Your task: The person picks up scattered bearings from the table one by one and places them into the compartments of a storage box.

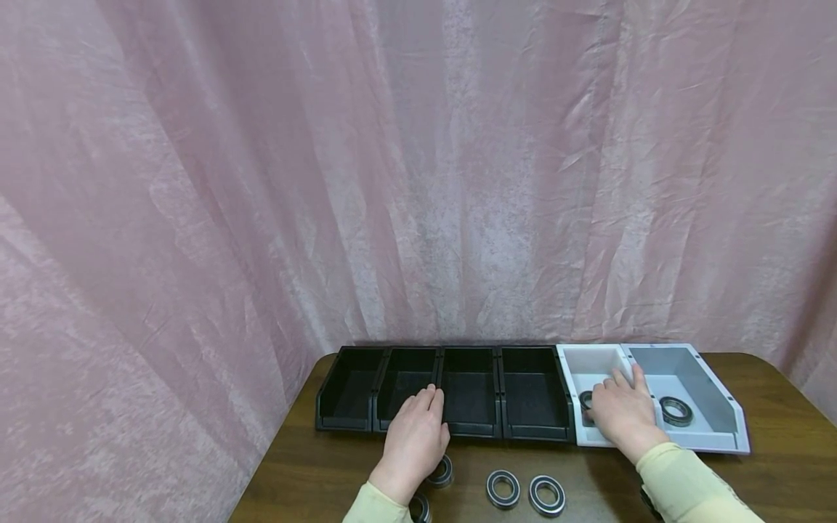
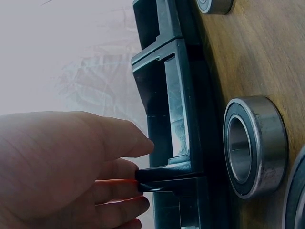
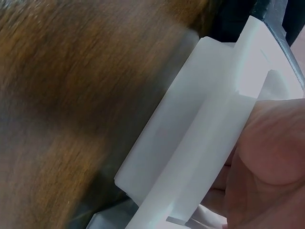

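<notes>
My left hand lies over the front of the black bins, its fingers fairly straight and touching a divider between two of them. In the left wrist view, its fingertips meet that black wall. A ball bearing stands beside the bins in that view. My right hand reaches into the narrow white bin, fingers spread. There a bearing shows partly beside the thumb; the hand covers the rest. In the right wrist view the white bin's wall hides the fingertips of the right hand.
A wider grey-white bin at the right contains one bearing. Two bearings lie in front of the bins on the wooden table, and others lie partly behind the left hand. A pink curtain hangs behind.
</notes>
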Motion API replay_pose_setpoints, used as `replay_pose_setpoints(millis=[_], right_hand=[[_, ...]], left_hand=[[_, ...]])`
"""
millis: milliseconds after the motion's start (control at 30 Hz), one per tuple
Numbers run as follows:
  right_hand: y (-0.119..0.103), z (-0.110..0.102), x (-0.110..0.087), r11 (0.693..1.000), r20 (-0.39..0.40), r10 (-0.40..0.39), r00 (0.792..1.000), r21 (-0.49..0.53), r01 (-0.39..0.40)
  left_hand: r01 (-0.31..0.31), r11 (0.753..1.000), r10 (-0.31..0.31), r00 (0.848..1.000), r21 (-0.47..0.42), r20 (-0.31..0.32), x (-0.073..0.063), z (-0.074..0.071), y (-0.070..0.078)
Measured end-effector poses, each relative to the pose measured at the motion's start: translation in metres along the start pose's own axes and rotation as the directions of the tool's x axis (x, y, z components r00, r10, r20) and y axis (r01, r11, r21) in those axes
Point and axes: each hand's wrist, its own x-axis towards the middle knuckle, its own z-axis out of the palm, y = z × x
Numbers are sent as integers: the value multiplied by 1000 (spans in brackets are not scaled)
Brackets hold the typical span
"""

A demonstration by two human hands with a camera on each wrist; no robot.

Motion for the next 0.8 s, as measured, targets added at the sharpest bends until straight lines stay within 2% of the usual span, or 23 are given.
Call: replay_pose_setpoints(millis=[400, 567, 800], right_hand=[[-2, 7, -3, 1000, -103, -13, 995, -9, 13], [-3, 7, -7, 999, -122, 9, 992, 40, -4], [-4, 7, -19, 994, -182, 10, 983, 112, 11]], left_hand=[[0, 1000, 0, 1000, -4, 1, 0, -1, 0], [1, 1000, -1, 1000, -4, 2, 0, -1, -1], [0, 1000, 0, 1000, -8, 5, 0, -1, -1]])
